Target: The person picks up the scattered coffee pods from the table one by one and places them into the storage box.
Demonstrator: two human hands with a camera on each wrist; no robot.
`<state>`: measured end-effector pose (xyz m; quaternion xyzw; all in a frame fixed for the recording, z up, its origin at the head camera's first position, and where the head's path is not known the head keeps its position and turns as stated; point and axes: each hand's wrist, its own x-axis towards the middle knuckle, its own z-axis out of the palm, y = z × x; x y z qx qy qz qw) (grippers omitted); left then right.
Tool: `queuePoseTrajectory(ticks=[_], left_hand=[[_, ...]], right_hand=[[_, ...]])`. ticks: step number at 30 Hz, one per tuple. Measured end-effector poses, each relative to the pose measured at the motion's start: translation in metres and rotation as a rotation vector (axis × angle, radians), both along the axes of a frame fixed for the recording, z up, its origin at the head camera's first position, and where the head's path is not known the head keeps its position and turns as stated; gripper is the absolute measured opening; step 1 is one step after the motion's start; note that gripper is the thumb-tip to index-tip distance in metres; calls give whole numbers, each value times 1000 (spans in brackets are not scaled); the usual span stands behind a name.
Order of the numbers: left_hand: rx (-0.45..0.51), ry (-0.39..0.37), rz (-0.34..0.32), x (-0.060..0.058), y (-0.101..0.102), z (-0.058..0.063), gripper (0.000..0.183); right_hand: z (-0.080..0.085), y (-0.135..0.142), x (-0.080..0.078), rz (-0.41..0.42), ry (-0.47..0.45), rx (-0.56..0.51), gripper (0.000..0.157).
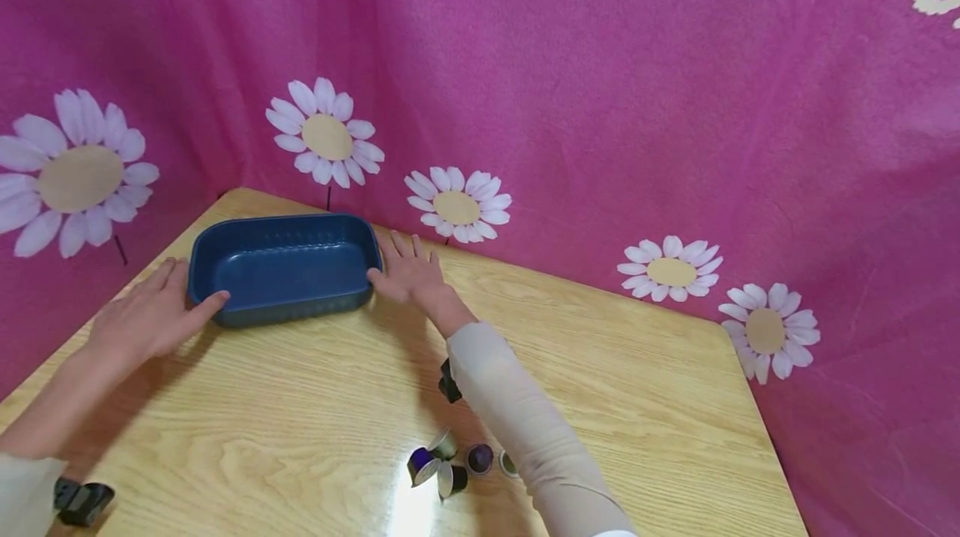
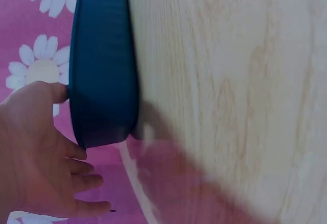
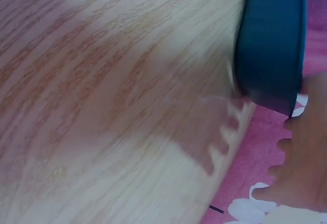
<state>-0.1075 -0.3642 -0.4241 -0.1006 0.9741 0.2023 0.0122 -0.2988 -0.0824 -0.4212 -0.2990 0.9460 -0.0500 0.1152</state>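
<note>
A dark blue rectangular plastic basin (image 1: 292, 308) stands at the far left of the wooden table, and nothing shows inside it. My left hand (image 1: 146, 316) is at its left end, the thumb at the near rim and the other fingers extended along the side. At the opposite end is my right hand (image 1: 411, 272), fingers spread and thumb at the rim. In the left wrist view the left hand (image 2: 38, 152) has its thumb on the basin's rim (image 2: 76, 55). The right wrist view shows the right hand (image 3: 301, 152) beside the basin's corner (image 3: 271, 45), its fingers extended.
Several coffee capsules, among them a purple one (image 1: 423, 464) and a black one (image 1: 452, 479), lie near the table's front, left of the right forearm (image 1: 525, 420). A pink curtain with daisies (image 1: 570, 103) hangs behind the wooden table (image 1: 300, 404).
</note>
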Motion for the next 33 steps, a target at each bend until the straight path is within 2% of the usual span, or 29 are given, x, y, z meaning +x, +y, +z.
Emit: queuePoseTrajectory(ticks=[6, 15, 25, 33], left_hand=[[58, -42, 8, -5, -6, -4, 94], [74, -75, 16, -1, -12, -2, 86], [22, 8, 32, -5, 0, -1, 84], [-11, 26, 37, -7, 12, 5, 86]], right_hand=[[-2, 2, -2, 0, -10, 13, 64], [-1, 9, -3, 28, 13, 57, 64], [5, 21, -1, 19, 41, 99, 62], [12, 35, 1, -3, 90, 92, 63]])
